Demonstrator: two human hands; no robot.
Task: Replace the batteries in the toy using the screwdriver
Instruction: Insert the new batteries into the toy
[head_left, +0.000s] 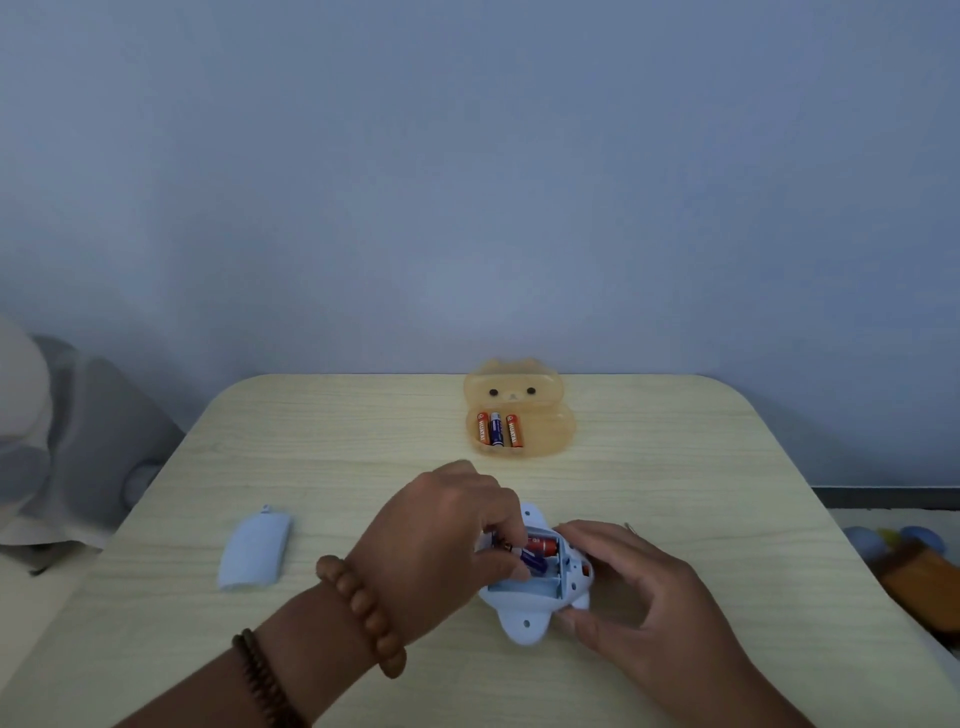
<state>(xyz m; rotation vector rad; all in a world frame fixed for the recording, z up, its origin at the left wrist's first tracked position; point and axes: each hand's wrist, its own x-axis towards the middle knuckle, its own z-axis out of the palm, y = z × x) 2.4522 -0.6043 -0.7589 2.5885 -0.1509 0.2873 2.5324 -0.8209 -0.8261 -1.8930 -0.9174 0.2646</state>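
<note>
The toy (524, 623) is a little pale blue plastic thing with stubby rounded feet, lying belly-up near the front middle of the tabletop (363, 441). Its battery bay is open. One orange battery (544, 544) sits in the far slot, and a blue battery (531, 560) is tilted half in next to it.

The left hand (447, 530) comes over from the left and pinches that blue battery with its fingertips. The right hand (634, 582) cups the toy's right side, with the thumb on the near edge and the fingers curled over the far edge. There are bead bracelets (363, 608) on the left wrist.

The cover (254, 553), in the same pale blue, lies flat well off to the left, nearer the left edge than the toy. At the far edge there's an open orange bear-shaped case (550, 431) with three spare batteries (496, 429) lined up side by side. Bare wood shows between the case and the hands, and more on the right side. The tabletop corners are rounded. Off the right edge is some blurry coloured stuff (909, 566) I can't make out.
</note>
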